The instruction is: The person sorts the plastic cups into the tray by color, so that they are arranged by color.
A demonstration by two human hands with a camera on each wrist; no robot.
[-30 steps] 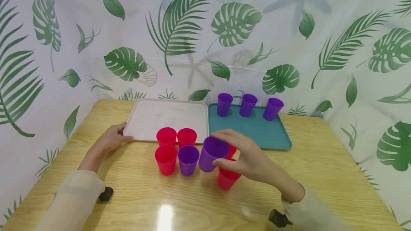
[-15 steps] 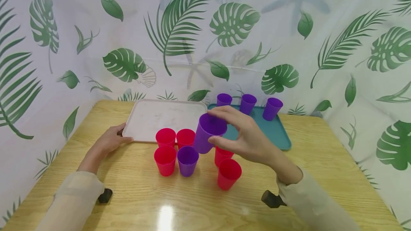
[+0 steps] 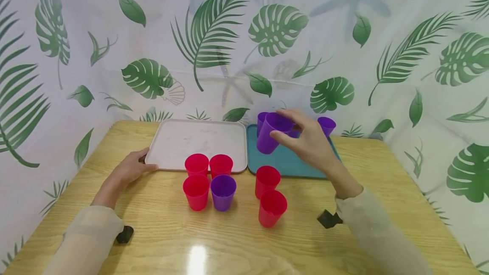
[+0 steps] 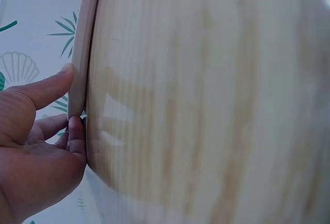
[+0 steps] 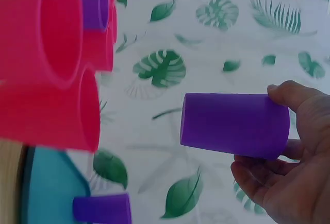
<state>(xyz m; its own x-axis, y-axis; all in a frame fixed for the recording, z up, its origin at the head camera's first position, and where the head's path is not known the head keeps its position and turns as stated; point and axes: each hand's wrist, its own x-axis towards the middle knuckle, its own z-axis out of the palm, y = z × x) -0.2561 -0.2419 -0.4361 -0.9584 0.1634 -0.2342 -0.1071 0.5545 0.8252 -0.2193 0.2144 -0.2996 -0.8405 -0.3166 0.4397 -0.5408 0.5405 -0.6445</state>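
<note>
My right hand holds a purple cup by its rim, thumb on one side and fingers on the other. The cup is raised and tilted over the teal tray. In the right wrist view this purple cup lies sideways across the picture. Three purple cups stand along the tray's back, the right one in plain sight and the middle one mostly hidden by my hand. At the front left corner of the white tray, my left hand grips the edge, its thumb against the rim.
In front of the white tray stand three red cups, among them a front one, with a purple cup beside it. Two more red cups, one behind and one nearer, stand before the teal tray. A leaf-print cloth hangs behind.
My right hand has lifted the purple cup from among the red cups, then carried it back and right over the teal tray. My left hand stays at the white tray's corner.
</note>
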